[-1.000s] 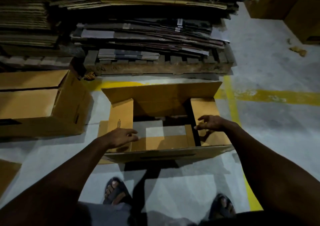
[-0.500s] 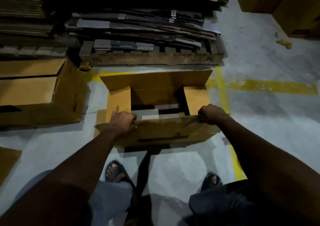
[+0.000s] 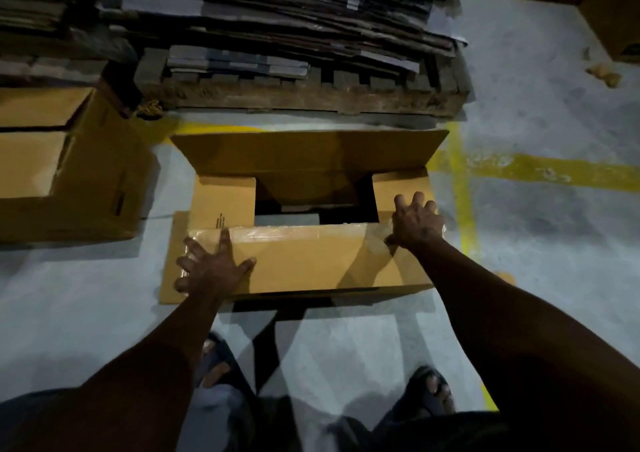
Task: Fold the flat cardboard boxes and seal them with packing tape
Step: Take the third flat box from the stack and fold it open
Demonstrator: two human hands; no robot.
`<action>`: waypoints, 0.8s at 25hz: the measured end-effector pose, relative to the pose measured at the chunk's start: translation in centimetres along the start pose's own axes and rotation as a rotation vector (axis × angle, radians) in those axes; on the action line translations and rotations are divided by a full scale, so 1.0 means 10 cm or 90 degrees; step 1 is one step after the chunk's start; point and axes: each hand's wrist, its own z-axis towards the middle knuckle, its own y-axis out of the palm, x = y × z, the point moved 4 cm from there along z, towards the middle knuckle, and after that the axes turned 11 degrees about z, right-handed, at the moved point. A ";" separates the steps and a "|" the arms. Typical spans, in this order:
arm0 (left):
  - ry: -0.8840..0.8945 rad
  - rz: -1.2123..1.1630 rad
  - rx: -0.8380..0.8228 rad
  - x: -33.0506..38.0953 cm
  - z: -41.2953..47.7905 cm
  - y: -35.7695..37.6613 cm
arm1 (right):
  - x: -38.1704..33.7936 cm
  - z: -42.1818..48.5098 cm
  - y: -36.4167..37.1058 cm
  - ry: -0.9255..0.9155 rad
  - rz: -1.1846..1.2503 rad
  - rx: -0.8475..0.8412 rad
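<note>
1. Fingers (image 3: 225,243) of the left hand (image 3: 213,268) are lying straight and spread wide, palm down, pressing on the left end of the near long flap (image 3: 346,254) of the cardboard box (image 3: 346,294)
2. Fingers (image 3: 418,200) of the right hand (image 3: 417,223) are also fanning out flat; this hand is pressing down at the right end of the same flap and reaching onto the right short flap (image 3: 394,188)
3. The box is sitting on the grey floor (image 3: 536,261) directly in front of the person, between their sandalled feet (image 3: 429,392) and a wooden pallet (image 3: 311,95)
4. Its long axis is running left to right across the view, and its opening is facing upward
5. The near long flap is lying folded over the near half of the opening, with a shiny strip of clear tape (image 3: 294,231) showing along its far edge
6. The left short flap (image 3: 223,202) is lying folded inward, partly under the near flap
7. The far long flap (image 3: 304,153) is leaning open, away from the person toward the pallet, leaving a dark gap in the middle
8. Flattened cardboard (image 3: 277,11) is lying piled on the pallet, a folded box (image 3: 69,167) is standing to the left, and a yellow floor line (image 3: 554,171) is running off to the right
</note>
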 end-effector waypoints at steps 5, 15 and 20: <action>-0.017 0.030 -0.020 0.12 0.06 -0.13 | -0.19 0.16 0.00 -0.086 -0.017 0.071; 0.234 0.202 0.035 0.45 -0.34 0.22 | -0.78 0.68 -0.53 -0.198 0.044 0.282; 0.219 0.213 0.096 0.46 -0.33 0.30 | -0.62 0.75 -0.71 -0.187 0.033 0.303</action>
